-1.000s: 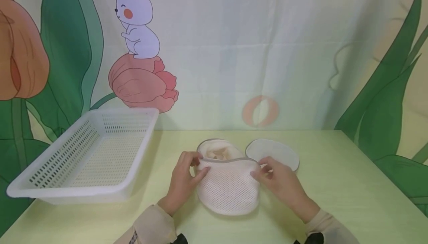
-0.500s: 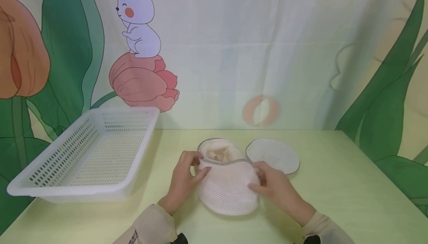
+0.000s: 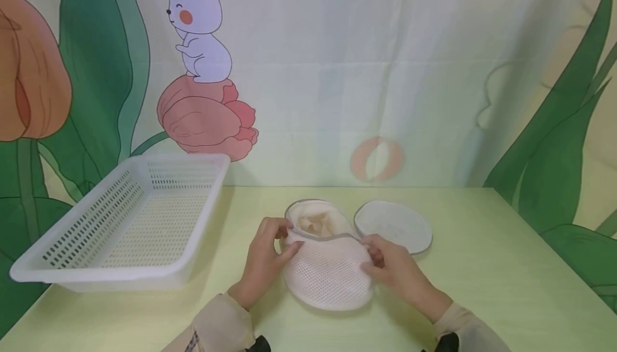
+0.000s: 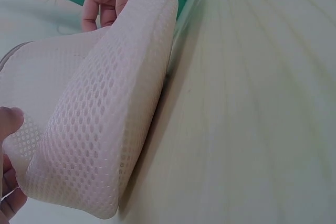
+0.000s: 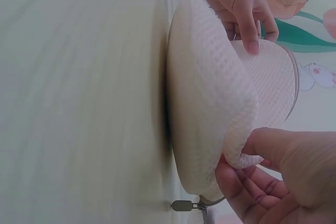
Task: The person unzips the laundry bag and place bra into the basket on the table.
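A white mesh laundry bag [image 3: 328,277] with a grey zip edge lies on the table in front of me, its mouth open toward the back. Cream-coloured cloth [image 3: 315,223] shows inside the mouth. My left hand [image 3: 262,258] pinches the bag's left edge near the zip, thumb on the front mesh. On the opposite side my right hand [image 3: 400,269] pinches the right edge between thumb and fingers. In the right wrist view a metal zip pull [image 5: 182,205] hangs at the bag's end, below the right fingers. The front edge sags between the hands.
A flat white oval piece with a grey rim [image 3: 392,226] lies behind the right hand. To the left stands a white perforated plastic basket [image 3: 204,234]. A printed curtain [image 3: 308,73] hangs along the back edge of the pale green table [image 3: 506,287].
My right hand has shifted slightly left and toward me with the bag's edge, so the zip edge dips and the mouth gapes more. My left hand has stayed in place.
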A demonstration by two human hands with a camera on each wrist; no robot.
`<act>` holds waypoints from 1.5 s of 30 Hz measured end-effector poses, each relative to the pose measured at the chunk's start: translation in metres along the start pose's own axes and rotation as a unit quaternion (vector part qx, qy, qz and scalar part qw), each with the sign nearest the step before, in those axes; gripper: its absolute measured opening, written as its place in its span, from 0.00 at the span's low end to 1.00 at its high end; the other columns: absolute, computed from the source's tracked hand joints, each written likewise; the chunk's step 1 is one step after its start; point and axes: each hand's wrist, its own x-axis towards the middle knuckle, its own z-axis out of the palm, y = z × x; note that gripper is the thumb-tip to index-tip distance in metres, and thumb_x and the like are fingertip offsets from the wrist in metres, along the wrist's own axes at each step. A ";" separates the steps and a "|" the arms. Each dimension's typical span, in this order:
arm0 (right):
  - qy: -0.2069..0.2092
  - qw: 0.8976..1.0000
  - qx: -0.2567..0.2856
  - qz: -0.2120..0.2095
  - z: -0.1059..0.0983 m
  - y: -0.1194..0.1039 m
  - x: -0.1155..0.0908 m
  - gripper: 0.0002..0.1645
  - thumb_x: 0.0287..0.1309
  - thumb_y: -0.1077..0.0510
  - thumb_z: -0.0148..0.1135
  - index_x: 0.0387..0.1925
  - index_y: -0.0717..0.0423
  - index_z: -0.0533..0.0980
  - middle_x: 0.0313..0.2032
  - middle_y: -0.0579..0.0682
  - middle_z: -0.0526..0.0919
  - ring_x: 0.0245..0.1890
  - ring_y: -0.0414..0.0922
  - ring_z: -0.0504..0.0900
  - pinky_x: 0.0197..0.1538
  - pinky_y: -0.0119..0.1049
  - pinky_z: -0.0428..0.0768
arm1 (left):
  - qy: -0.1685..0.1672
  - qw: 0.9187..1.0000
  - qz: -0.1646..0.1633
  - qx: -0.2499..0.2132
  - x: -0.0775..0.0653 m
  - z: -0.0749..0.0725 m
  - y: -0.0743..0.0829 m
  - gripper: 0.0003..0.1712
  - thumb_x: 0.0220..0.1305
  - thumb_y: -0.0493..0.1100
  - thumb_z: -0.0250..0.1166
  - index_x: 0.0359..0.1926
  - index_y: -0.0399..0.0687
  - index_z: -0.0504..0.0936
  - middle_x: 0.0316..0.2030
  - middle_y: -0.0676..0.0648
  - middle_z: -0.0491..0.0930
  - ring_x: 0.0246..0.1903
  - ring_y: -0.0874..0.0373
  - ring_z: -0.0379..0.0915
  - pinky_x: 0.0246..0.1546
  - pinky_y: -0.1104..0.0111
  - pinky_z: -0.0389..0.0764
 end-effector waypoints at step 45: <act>0.059 0.980 -0.018 -0.191 0.013 0.027 -0.004 0.15 0.51 0.67 0.67 0.43 0.55 0.79 0.31 0.46 0.80 0.30 0.33 0.76 0.34 0.26 0.80 | -0.276 0.955 0.043 0.099 0.075 0.000 0.047 0.16 0.51 0.34 0.70 0.44 0.42 0.83 0.35 0.43 0.80 0.36 0.50 0.75 0.43 0.60 0.77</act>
